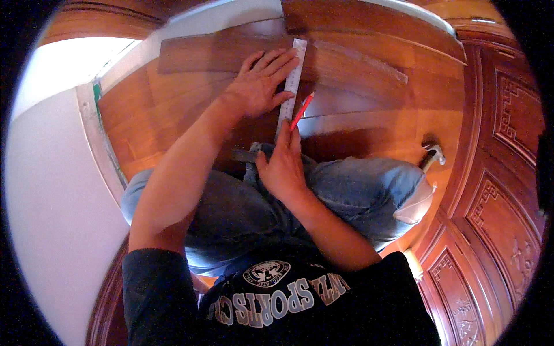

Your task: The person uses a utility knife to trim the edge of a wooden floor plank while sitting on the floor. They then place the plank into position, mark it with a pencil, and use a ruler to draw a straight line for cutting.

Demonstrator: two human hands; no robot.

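A long metal ruler (292, 83) lies crosswise over a brown wood plank (199, 55). My left hand (259, 83) is spread flat on the plank, its fingertips and thumb touching the ruler's left edge. Closer to my lap, my right hand (281, 164) grips a red pencil (302, 111), which points up and to the right beside the ruler. The near end of the ruler passes down to the right hand's fingers; whether they also hold it I cannot tell.
A claw hammer (434, 154) rests on the wood floor (130, 124) beyond my right knee. Carved red-brown wooden doors (490, 190) stand along the right. On the left is a white wall (57, 190). Another plank (375, 34) lies at the far side.
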